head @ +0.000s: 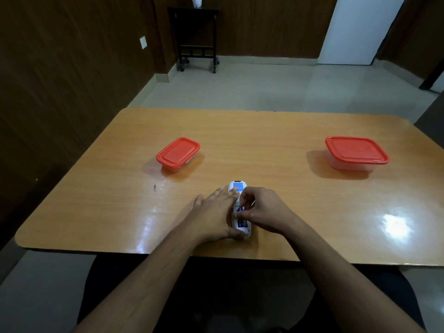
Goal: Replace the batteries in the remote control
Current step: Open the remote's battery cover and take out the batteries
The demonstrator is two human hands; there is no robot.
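Head view: left hand [213, 212] lies flat, fingers straight, steadying the white remote [236, 188] on the surface [288, 140]; right hand [260, 210] pinches a battery [241, 222] in its open back.

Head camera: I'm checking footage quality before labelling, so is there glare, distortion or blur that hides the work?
In the head view, bright glare sits on the table at right, clear of the remote; wide-angle bending curves the table's edges; the left hand and right hand cover much of the remote, and the blue batteries look small and soft; both red-lidded boxes cast soft shadows.
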